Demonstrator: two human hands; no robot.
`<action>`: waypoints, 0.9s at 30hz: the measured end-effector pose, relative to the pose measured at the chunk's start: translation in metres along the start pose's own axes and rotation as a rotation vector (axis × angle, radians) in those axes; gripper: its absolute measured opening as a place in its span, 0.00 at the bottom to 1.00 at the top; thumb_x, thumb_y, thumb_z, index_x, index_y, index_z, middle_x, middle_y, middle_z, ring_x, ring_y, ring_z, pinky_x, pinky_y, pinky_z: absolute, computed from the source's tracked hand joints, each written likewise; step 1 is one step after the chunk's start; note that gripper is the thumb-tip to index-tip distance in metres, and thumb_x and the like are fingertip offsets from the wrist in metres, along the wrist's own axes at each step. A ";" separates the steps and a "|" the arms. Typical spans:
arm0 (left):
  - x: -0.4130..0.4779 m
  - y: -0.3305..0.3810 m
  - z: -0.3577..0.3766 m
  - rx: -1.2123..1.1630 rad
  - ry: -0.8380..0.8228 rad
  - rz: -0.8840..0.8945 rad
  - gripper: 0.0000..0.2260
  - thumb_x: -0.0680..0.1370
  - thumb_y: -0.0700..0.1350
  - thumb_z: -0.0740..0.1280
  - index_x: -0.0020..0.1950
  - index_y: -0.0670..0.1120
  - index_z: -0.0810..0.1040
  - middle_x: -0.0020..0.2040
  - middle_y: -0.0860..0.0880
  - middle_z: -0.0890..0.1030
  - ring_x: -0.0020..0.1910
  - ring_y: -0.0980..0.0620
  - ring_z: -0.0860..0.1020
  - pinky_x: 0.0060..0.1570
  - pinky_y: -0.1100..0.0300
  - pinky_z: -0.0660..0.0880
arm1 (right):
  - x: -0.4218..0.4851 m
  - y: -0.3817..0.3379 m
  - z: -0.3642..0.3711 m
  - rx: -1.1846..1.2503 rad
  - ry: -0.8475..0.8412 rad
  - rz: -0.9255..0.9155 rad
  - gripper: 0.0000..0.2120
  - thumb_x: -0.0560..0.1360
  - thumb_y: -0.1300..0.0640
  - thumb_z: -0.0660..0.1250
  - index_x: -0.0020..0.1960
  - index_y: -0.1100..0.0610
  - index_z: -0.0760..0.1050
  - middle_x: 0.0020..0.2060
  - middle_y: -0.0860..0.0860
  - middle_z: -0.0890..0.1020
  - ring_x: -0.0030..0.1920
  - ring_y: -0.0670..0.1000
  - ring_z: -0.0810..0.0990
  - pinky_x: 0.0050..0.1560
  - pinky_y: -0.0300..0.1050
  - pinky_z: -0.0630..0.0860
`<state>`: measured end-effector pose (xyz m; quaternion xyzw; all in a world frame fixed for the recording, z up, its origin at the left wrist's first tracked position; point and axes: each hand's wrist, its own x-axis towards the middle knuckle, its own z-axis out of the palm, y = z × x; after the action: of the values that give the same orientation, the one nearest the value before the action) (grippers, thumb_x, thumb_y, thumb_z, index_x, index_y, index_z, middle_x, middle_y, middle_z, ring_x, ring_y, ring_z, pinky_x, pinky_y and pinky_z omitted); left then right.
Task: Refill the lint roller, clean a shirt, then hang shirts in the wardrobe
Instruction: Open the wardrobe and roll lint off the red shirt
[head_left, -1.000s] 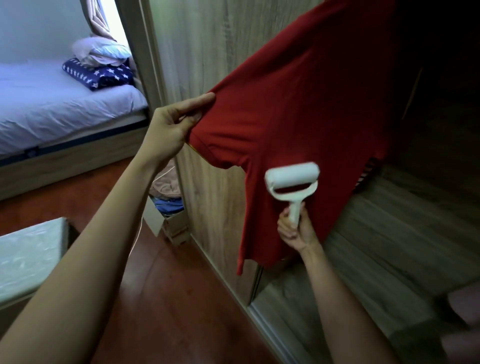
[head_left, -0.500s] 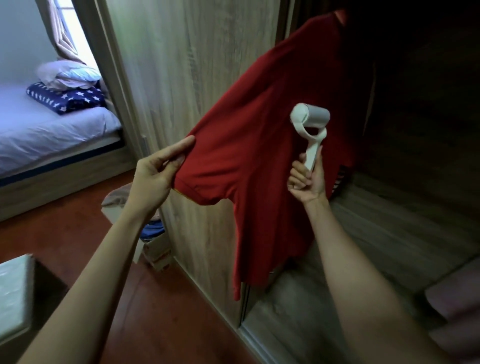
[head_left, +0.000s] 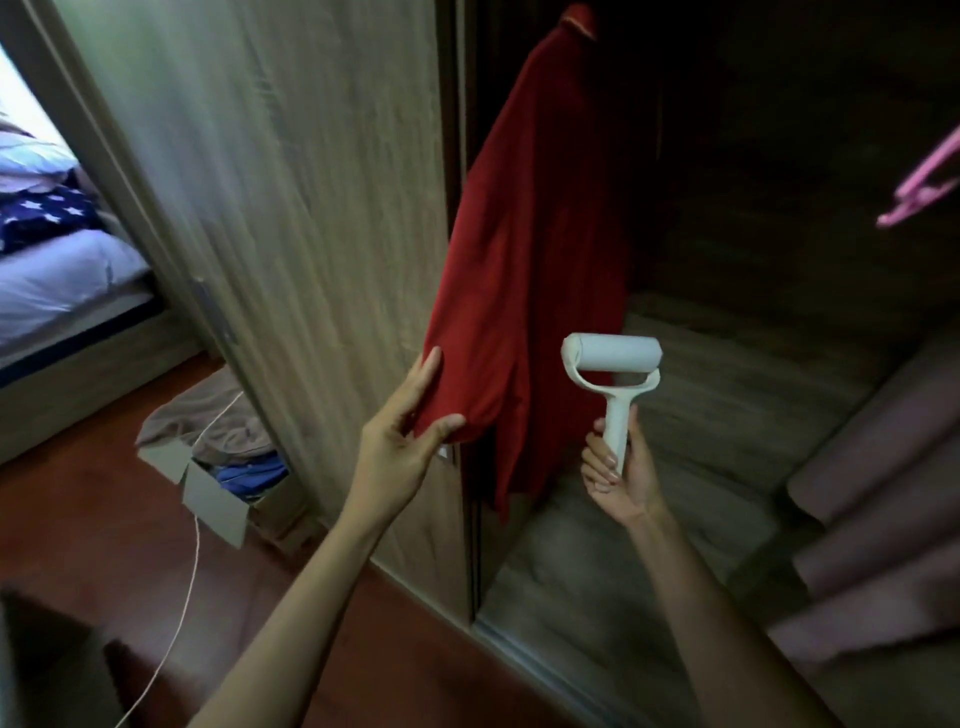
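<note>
the red shirt (head_left: 530, 249) hangs just inside the open wardrobe, beside the edge of its door (head_left: 291, 208); what it hangs from is lost in the dark at the top. the left hand (head_left: 400, 447) holds the bunched sleeve end loosely between thumb and nearly straight fingers. the right hand (head_left: 618, 478) is wrapped around the handle of the lint roller (head_left: 613, 374), whose head stands upright just beside the shirt, not touching it. with so slack a hold, the cloth would likely swing away or fold under the sticky roll, and the sheet could grab and drag the fabric. a hard downward stroke might pull the shirt off its support. a cord (head_left: 192, 551) trailing across the floor is a trip risk.
</note>
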<state>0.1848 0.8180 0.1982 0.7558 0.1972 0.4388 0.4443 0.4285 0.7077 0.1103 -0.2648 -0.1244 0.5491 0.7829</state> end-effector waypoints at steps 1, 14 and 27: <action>0.000 -0.005 0.010 0.023 -0.034 0.006 0.31 0.74 0.41 0.71 0.75 0.48 0.63 0.74 0.55 0.66 0.75 0.59 0.61 0.72 0.65 0.60 | -0.007 -0.001 -0.006 -0.010 0.027 -0.009 0.24 0.75 0.40 0.56 0.37 0.57 0.78 0.17 0.48 0.66 0.14 0.43 0.61 0.16 0.34 0.53; 0.023 -0.029 0.084 0.062 -0.334 -0.001 0.25 0.78 0.37 0.67 0.73 0.52 0.68 0.69 0.50 0.74 0.67 0.68 0.69 0.70 0.64 0.65 | -0.075 -0.009 -0.049 -0.017 0.249 -0.115 0.23 0.76 0.41 0.56 0.37 0.58 0.78 0.17 0.48 0.66 0.14 0.43 0.64 0.15 0.33 0.55; -0.096 0.009 0.071 -0.171 -0.297 -0.178 0.15 0.80 0.37 0.64 0.67 0.45 0.76 0.56 0.53 0.81 0.55 0.57 0.78 0.59 0.62 0.75 | -0.254 0.055 -0.046 0.004 0.442 -0.364 0.19 0.70 0.40 0.63 0.37 0.56 0.80 0.18 0.48 0.67 0.14 0.42 0.63 0.14 0.33 0.56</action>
<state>0.1922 0.7122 0.1436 0.7514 0.1577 0.2965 0.5680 0.3144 0.4740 0.0660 -0.3500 0.0047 0.3285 0.8772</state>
